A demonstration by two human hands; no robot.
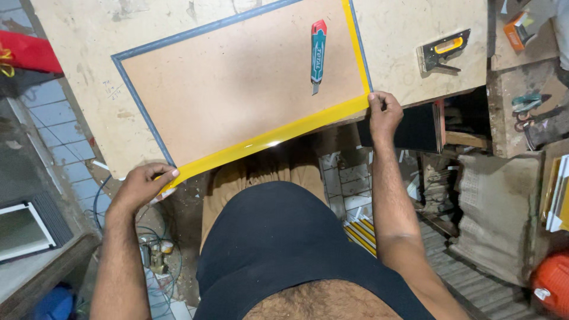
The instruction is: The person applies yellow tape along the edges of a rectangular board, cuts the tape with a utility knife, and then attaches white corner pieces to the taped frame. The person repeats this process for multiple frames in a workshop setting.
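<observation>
A brown backing board [237,83] lies on the worn wooden workbench [89,41], framed by grey and glossy yellow edging. The yellow strip [267,139] runs along the board's near edge. My left hand [142,184] pinches the strip's near-left corner, thumb on top. My right hand [384,112] presses on the near-right corner where the yellow strips meet. A teal and red utility knife [317,53] rests on the board, blade toward me.
A black and yellow staple gun [443,50] lies on the bench at the right. Scissors [526,106] and an orange tool [514,29] sit on a side surface. Below are tiled floor, cables [148,243], stacked frame strips [361,234] and a sack [498,207].
</observation>
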